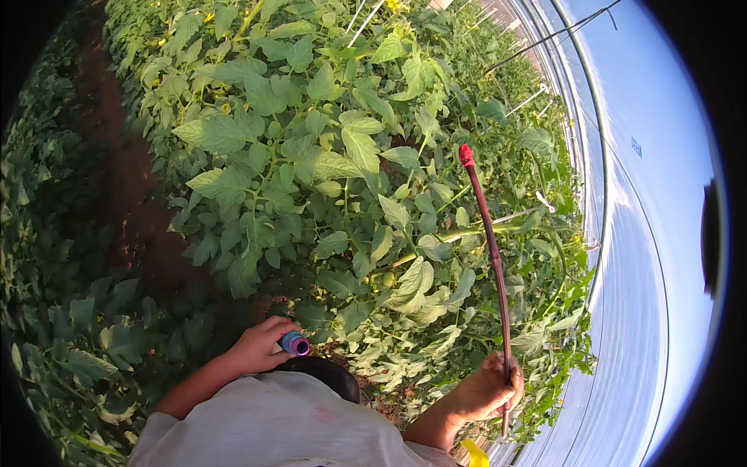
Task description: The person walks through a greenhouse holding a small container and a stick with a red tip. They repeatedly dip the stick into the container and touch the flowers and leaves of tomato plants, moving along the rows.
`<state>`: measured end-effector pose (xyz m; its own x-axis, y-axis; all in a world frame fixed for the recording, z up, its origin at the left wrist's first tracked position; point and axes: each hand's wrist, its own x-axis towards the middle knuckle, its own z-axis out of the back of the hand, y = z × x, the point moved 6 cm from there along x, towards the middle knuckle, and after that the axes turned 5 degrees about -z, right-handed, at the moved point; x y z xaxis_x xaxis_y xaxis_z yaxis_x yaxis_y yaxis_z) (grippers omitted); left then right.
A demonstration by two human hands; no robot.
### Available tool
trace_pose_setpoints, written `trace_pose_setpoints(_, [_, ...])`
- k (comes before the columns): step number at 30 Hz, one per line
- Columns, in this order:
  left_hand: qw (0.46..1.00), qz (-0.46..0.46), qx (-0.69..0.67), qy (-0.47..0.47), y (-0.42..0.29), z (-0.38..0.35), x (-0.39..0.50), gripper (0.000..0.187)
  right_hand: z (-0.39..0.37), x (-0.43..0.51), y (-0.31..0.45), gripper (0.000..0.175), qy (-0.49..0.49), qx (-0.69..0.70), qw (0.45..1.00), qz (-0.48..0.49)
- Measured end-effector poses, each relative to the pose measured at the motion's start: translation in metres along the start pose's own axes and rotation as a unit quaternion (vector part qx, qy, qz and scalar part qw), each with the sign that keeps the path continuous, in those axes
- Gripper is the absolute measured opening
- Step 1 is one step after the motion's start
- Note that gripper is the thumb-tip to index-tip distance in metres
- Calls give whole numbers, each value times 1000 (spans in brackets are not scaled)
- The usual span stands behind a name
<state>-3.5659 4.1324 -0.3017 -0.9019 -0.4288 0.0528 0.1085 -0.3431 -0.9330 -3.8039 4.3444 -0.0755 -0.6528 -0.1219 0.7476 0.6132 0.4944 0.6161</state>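
My left hand (264,345) is closed around a small blue and purple bottle (296,344) with an open, dark mouth, held close to my body. In my right hand (495,387) is a long, thin, dark reddish stick (495,257), gripped near its lower end. The stick stands nearly upright in the view, and its upper tip (465,155) is wrapped in something bright red. Behind the stick grow leafy tomato plants (327,152), with a green tomato (388,279) low among the leaves.
A soil path (131,192) runs between plant rows at the left. On the right curves a plastic greenhouse wall (636,233) with metal hoops (604,175). White strings (366,22) rise among the plants. Something yellow (475,453) shows near my right forearm.
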Motion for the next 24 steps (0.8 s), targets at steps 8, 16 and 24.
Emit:
trace_pose_setpoints(8, [995,-92,-3,-25,-22,95,28,58,-103,18,-34,32,52,-11,998,29])
trace_pose_setpoints(16, [990,-91,-20,107,-5,237,55,50,-229,49,-82,39,8,-130,991,27])
trace_pose_setpoints(24, [988,-77,29,134,7,323,74,54,-282,62,-103,40,-20,-111,993,17])
